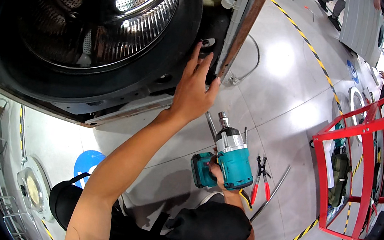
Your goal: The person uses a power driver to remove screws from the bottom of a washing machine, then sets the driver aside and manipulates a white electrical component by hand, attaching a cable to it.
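Front-load washer (pixel 189 21) stands open-fronted — drum (pixel 133 36) exposed, still inside; left hand (pixel 194 93) spreads at the washer's edge, right hand (pixel 216 172) grips a cordless impact wrench (pixel 235 164) beside it.

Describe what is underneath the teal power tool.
Below the power tool in the right hand, tiled floor shows around its edges; a yellow-and-black item peeks out. Whatever lies directly beneath is covered.

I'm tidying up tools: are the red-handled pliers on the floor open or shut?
Open: the red-handled pliers lie with their handles spread apart and their jaws parted.
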Action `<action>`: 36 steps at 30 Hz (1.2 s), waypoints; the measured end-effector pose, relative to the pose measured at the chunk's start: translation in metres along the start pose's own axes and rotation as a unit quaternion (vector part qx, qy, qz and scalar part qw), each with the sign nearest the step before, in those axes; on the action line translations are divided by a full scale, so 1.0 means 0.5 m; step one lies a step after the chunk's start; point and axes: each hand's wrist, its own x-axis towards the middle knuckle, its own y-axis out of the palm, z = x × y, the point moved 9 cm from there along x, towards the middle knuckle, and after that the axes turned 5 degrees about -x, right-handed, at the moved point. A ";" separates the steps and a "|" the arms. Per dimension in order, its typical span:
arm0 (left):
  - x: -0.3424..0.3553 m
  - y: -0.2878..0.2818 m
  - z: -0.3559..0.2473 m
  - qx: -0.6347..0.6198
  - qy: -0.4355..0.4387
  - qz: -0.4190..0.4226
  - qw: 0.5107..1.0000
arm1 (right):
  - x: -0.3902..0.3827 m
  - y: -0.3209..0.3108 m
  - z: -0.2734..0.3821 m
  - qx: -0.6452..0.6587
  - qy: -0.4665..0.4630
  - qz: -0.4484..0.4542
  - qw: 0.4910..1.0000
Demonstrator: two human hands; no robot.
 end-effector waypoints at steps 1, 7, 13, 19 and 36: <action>-0.003 -0.007 0.001 0.035 0.006 0.004 0.999 | -0.001 0.011 0.000 0.006 0.004 0.006 1.000; -0.004 0.000 0.000 0.054 -0.045 0.081 0.994 | -0.004 0.027 -0.010 0.064 0.086 0.025 0.994; 0.003 0.003 -0.001 0.111 -0.067 0.091 0.987 | -0.011 0.027 -0.009 0.057 0.071 0.029 0.995; -0.008 0.012 -0.004 0.209 -0.089 0.188 0.956 | -0.013 0.030 0.003 -0.011 0.024 0.021 0.999; 0.011 0.055 -0.042 0.565 0.107 0.275 0.770 | -0.028 0.064 -0.027 0.150 0.176 0.068 0.970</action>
